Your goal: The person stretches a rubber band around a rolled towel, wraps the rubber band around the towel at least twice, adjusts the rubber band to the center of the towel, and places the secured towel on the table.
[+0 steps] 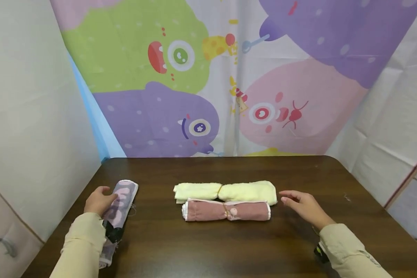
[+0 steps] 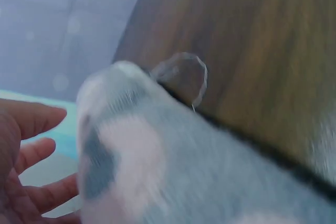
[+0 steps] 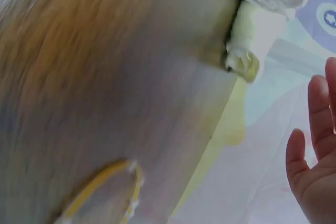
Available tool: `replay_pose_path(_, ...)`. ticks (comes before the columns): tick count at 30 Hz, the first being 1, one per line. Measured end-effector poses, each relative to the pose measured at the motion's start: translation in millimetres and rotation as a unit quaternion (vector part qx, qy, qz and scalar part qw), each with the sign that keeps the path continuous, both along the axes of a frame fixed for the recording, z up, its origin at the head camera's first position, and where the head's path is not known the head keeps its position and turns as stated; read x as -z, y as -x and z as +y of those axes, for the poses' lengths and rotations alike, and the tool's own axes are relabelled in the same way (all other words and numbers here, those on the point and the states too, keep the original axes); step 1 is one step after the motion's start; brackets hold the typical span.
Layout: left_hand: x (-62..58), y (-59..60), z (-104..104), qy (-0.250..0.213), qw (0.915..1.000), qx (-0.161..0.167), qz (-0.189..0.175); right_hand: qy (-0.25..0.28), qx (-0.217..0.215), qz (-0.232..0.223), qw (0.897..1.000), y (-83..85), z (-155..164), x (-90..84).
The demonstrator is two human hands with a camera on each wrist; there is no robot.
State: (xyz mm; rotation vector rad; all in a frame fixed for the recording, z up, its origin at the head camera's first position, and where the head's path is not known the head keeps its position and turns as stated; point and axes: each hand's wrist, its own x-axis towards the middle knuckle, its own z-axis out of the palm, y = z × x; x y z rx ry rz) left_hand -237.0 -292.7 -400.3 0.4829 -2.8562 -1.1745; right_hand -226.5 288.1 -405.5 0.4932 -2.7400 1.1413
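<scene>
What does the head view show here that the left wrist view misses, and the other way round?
Only the head view shows the yellow towel roll, the pink towel roll and the right hand open beside them. Only the left wrist view shows a thin loop on the table. Both show the left hand against the patterned pouch.

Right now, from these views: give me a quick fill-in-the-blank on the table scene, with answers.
1. The yellow towel roll lies ____ the pink towel roll, on its far side.
2. The left hand rests on a patterned ____ near the table's left edge.
3. The right hand holds ____.

Missing words: beside; pouch; nothing
</scene>
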Motion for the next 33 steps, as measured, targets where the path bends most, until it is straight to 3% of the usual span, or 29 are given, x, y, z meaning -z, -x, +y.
replay_pose_path(2, 4.7, -1.2, -6.7, 0.007, 0.9999, 0.012, -0.006, -0.001, 0.0, -0.008, 1.0, -3.3, 5.0, -3.9)
replay_pose_path(10, 14.6, 2.4, -16.3, -0.05, 0.9966, 0.049, -0.043, 0.006, 0.026, -0.032, 0.999, -13.9, 34.0, -4.4)
replay_pose_path(13, 15.5, 2.4, -16.5, -0.071, 0.9951, 0.054, -0.042, 0.033, 0.019, -0.081, 0.996, -18.3, 51.5, -4.1)
replay_pose_path(18, 19.1, 2.7, -15.1, -0.059, 0.9954, 0.068, -0.032, 0.065, 0.015, -0.152, 0.986, -27.8, 85.9, -4.8)
replay_pose_path(22, 22.0, 3.7, -13.1, -0.05, 0.9955, 0.076, -0.026, 0.026, 0.025, -0.167, 0.985, -34.6, 109.2, -0.1)
replay_pose_path(28, 28.5, 6.2, -7.5, -0.059, 0.9945, 0.079, -0.034, -0.075, -0.032, -0.155, 0.985, -40.9, 121.9, 15.0)
replay_pose_path(33, 35.4, 9.8, -3.9, -0.052, 0.9952, 0.073, -0.04, -0.118, -0.056, -0.144, 0.981, -44.1, 119.7, 23.2)
